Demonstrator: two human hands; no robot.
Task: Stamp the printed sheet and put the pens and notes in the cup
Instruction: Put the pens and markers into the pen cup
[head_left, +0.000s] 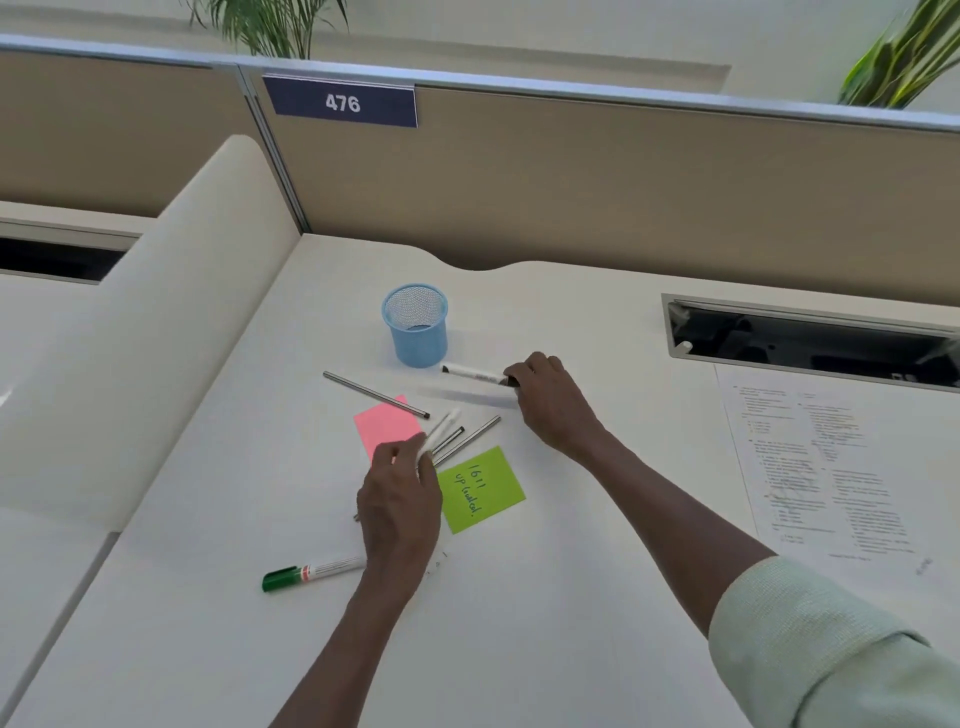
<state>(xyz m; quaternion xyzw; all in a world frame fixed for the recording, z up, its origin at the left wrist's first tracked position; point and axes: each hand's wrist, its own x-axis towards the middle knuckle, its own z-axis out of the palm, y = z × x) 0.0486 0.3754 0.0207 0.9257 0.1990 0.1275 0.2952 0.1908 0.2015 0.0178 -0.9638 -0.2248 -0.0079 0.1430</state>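
A light blue mesh cup (418, 326) stands upright at the back of the desk, with nothing visible inside. My right hand (548, 400) grips the end of a black-and-white marker (470, 372) lying just right of the cup. My left hand (400, 501) holds a bundle of pens (451, 432), white and silver, fanned out over the desk. Apart from these, a silver pen (371, 393) crosses the corner of a pink note (387, 423). A green note (480, 488) with handwriting lies beside my left hand. A green-capped marker (311, 570) rests near the front. The printed sheet (821, 462) lies at the right.
A beige partition (571, 182) with a "476" label closes the back. An open cable tray (810, 340) is set into the desk at the right rear. A cream divider (171, 312) slopes along the left side. Plants rise behind the partition.
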